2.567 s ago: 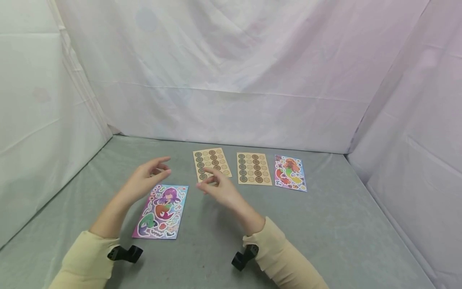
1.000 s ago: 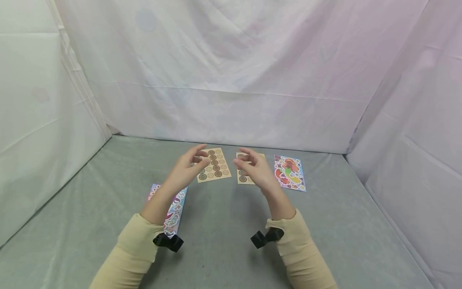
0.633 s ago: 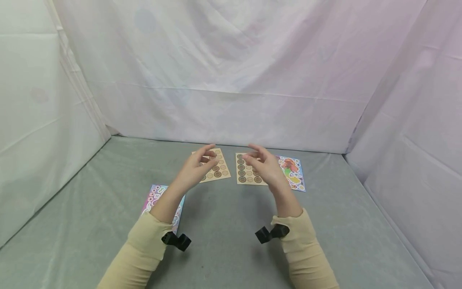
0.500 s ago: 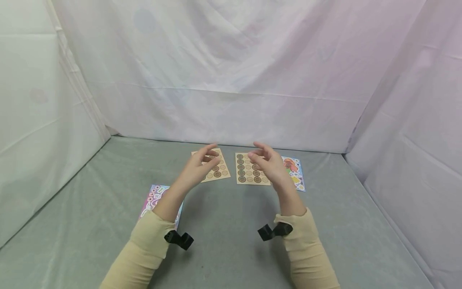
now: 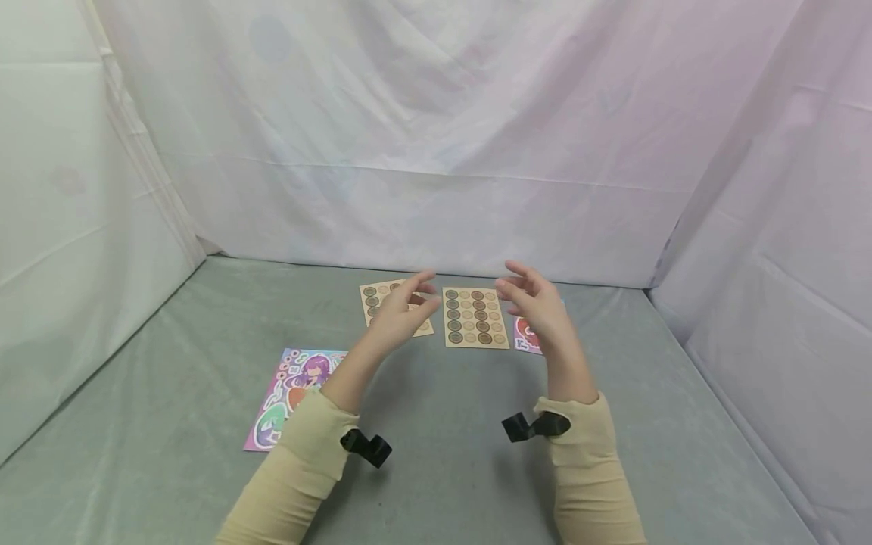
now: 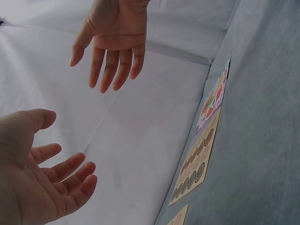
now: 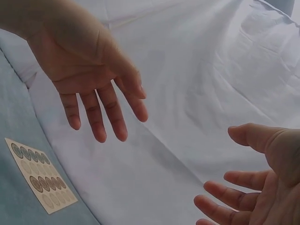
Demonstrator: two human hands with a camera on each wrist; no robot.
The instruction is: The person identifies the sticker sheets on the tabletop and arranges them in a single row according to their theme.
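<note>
Grey cloth-covered table (image 5: 443,484). Mermaid sticker sheet (image 5: 293,378) flat near left, left sleeve (image 5: 293,473) covering part. Left hand (image 5: 400,314), right hand (image 5: 541,309) raised apart, fingers loosely spread, holding nothing. Beyond: left tan sheet (image 5: 371,300), middle tan sheet (image 5: 476,318), round prints; colourful sheet (image 5: 527,337) partly hidden. White backdrop (image 5: 436,151).

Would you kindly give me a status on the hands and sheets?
Left hand and right hand open, empty, raised. Middle circle-print sheet flat on table, unobstructed. Head view: hands, left sleeve partly hide other three sheets.
</note>
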